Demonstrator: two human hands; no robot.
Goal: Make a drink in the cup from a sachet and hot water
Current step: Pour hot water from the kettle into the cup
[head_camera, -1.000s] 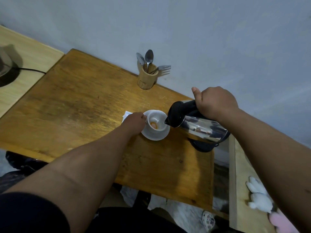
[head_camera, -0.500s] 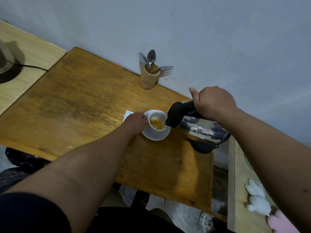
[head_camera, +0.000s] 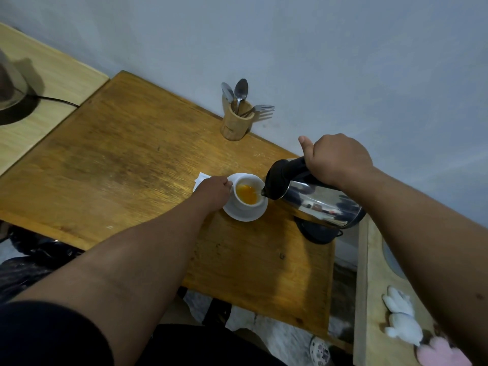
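Observation:
A white cup (head_camera: 244,204) stands on a white saucer (head_camera: 247,216) on the wooden table (head_camera: 118,165). Orange liquid fills part of the cup. My left hand (head_camera: 212,190) holds the cup at its left side. My right hand (head_camera: 336,161) grips the black handle of a steel kettle (head_camera: 317,204), tilted with its spout over the cup's right rim; a thin stream of water runs into the cup. A white sachet (head_camera: 200,178) lies just left of the saucer, mostly hidden behind my left hand.
A wooden holder (head_camera: 236,125) with two spoons and a fork stands by the wall. The kettle's black base (head_camera: 315,232) sits at the table's right edge. A dark appliance with a cord (head_camera: 13,101) is on the left counter. Plush toys (head_camera: 404,323) lie at lower right.
Water has been pouring from the kettle: the cup went from a small orange spot at its bottom to a pool of orange liquid. Both hands stay in place.

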